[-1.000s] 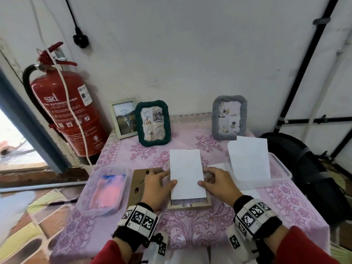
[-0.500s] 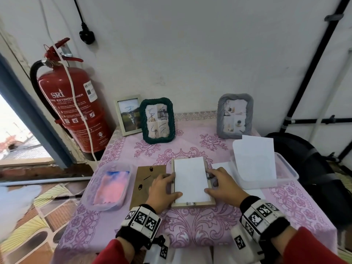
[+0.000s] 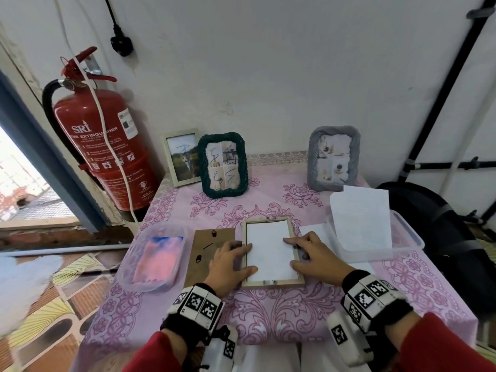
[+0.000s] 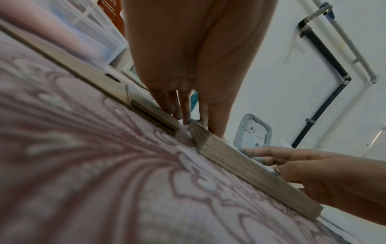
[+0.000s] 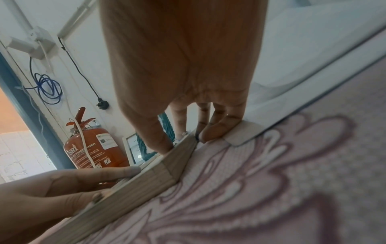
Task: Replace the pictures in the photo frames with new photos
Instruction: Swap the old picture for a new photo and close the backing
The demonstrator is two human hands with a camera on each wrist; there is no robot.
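Note:
A light wooden frame [image 3: 271, 282] lies face down on the pink tablecloth, with a white photo sheet [image 3: 268, 251] flat in its recess, blank side up. My left hand [image 3: 230, 261] rests at the frame's left edge, straight fingers and thumb touching the sheet. From the other side my right hand [image 3: 311, 253] presses the sheet's right edge the same way. Beside the frame's left side lies its brown backing board [image 3: 209, 248]. The left wrist view shows the frame's edge [image 4: 250, 168] under the fingers [image 4: 185, 112]; the right wrist view shows the frame's corner [image 5: 163, 170].
A clear tub [image 3: 128, 253] with a pink-blue picture sits left; another tub [image 3: 413, 237] with white sheets [image 3: 362, 216] sits right. A white frame [image 3: 164, 159], a green rope frame [image 3: 222, 194] and a grey frame [image 3: 312, 159] stand by the wall. Left of the table stands a fire extinguisher [image 3: 104, 146].
The white sheet, held tilted over the frame a second ago, now lies flat inside it. Both hands came down with it and stay on its edges.

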